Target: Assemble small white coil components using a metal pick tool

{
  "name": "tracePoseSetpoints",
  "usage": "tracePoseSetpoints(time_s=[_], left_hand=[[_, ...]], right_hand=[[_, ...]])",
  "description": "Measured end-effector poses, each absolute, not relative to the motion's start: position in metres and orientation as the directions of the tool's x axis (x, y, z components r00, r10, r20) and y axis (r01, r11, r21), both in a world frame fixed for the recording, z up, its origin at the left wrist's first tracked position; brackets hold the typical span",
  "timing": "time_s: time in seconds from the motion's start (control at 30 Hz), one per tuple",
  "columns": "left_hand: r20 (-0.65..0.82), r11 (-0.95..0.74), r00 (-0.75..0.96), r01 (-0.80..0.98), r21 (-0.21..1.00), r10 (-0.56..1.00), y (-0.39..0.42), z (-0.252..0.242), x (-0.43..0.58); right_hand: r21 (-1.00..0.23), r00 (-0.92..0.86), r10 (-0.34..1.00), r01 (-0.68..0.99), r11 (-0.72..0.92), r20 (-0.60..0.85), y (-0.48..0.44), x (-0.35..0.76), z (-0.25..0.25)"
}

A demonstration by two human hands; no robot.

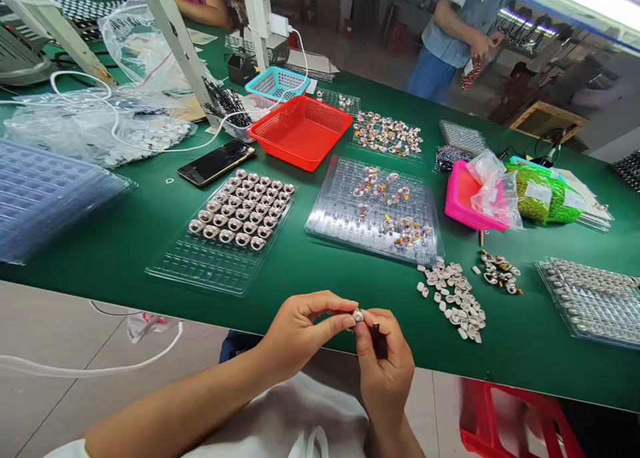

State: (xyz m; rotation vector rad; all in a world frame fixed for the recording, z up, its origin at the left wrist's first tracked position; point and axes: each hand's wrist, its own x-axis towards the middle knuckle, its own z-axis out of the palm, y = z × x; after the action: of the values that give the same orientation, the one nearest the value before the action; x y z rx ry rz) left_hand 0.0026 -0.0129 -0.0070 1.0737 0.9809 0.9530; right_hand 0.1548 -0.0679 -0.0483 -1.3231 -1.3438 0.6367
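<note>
At the table's near edge, my left hand (313,325) pinches a small silvery earbud shell (358,316) between thumb and fingertips. The thumb and index finger of my right hand (386,361) grip the same shell from the other side. A dark, slim tool (379,340) is tucked in the right hand's fingers; its kind is mostly hidden. Left of centre, a clear tray (200,265) carries rows of similar shells with dark openings. Beyond my hands, a stack of clear trays (325,221) bears loose shells with wires and yellow bits. Small pale caps (457,298) lie piled to the right.
A red basket (300,135), a blue basket (277,81) and a phone (216,163) are behind the filled tray. Right are a pink basket (470,201), dark part-built pieces (500,271) and a full tray (595,298). A red stool (505,411) stands below. Two people are across the table.
</note>
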Motion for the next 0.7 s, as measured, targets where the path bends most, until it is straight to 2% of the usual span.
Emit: tracePoseSetpoints(time_s=[0.27,0.43,0.5,0.7], left_hand=[[-0.036,0.069,0.269,-0.116,0.991,0.962,-0.014,-0.008,0.002],[-0.010,0.036,0.289,-0.086,0.996,0.957,-0.014,-0.007,-0.001],[-0.007,0.029,0.294,-0.070,0.997,0.956,-0.014,-0.006,-0.002],[-0.027,0.042,0.310,-0.041,0.998,0.950,-0.016,-0.005,-0.004]], right_hand=[[-0.886,0.142,0.908,0.318,0.336,0.395,-0.065,0.162,-0.049],[-0.945,0.073,0.967,0.243,0.221,0.245,-0.060,0.168,-0.037],[-0.946,0.046,0.972,0.245,0.214,0.232,-0.059,0.170,-0.034],[-0.859,-0.068,0.916,0.326,0.395,0.396,-0.057,0.176,-0.034]])
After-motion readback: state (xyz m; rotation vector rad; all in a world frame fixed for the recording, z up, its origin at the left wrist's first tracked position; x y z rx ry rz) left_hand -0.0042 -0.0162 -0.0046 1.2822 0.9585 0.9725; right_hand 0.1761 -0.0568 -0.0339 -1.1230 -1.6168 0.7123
